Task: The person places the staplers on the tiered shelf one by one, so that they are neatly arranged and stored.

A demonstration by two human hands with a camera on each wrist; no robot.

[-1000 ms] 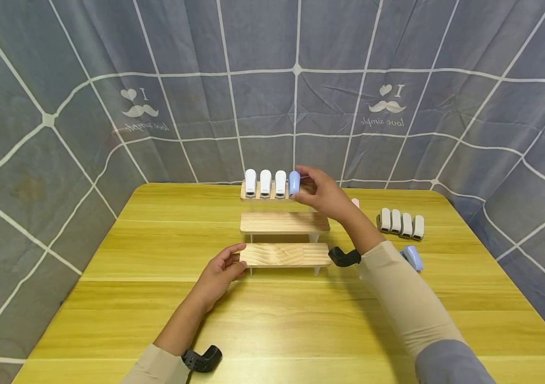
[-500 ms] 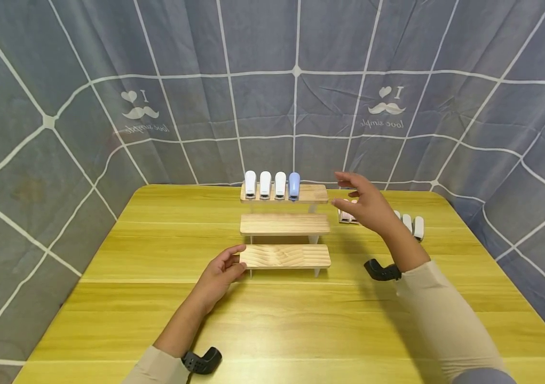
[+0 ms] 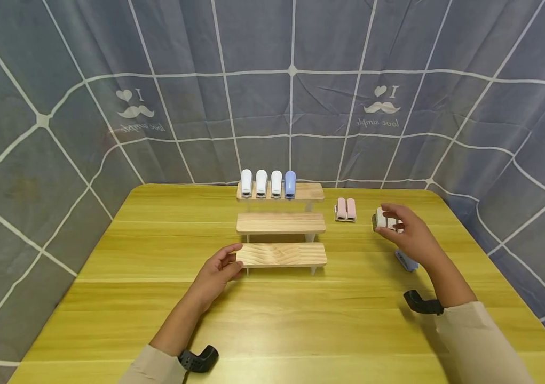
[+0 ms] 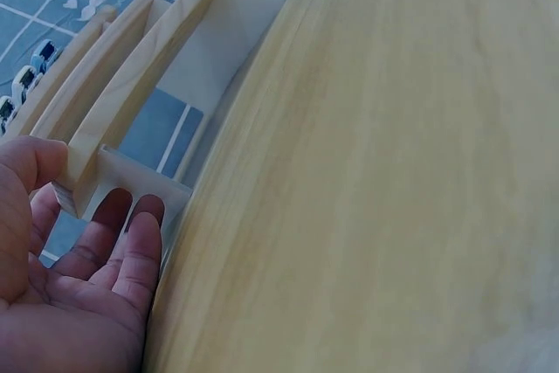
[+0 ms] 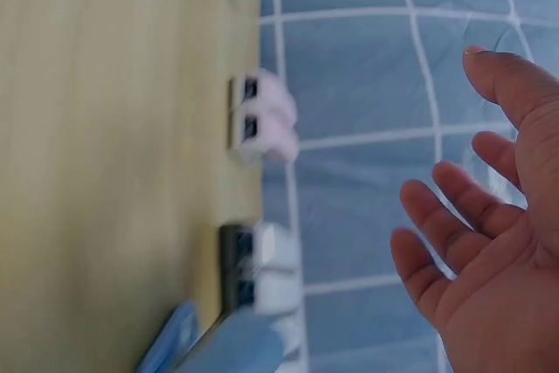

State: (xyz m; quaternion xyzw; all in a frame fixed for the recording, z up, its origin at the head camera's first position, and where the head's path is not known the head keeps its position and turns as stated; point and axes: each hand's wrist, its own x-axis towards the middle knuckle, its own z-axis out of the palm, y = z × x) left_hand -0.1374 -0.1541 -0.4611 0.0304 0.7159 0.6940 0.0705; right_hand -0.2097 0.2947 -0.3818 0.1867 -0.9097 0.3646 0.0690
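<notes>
My left hand [image 3: 216,271] holds the left end of the lowest board of a three-tier wooden display stand [image 3: 282,255]. In the left wrist view the thumb lies on the board's end, with fingers beneath. White mini staplers [image 3: 261,183] and a blue mini stapler [image 3: 290,184] stand in a row on the top tier. My right hand [image 3: 411,234] hovers over a row of off-white staplers [image 3: 380,217] at the table's right, partly covering them. The right wrist view, somewhat blurred, shows its fingers spread and holding nothing. Another blue stapler [image 3: 407,261] lies just nearer than that row.
Two pink staplers [image 3: 346,209] stand side by side between the display stand and the off-white row. A yellow wood-grain table [image 3: 277,325] carries everything. A grey-blue curtain [image 3: 195,106] with white lines hangs behind and at both sides.
My right hand let go of the blue stapler on the top tier and moved right and nearer, to the off-white row. The left hand keeps its hold on the stand.
</notes>
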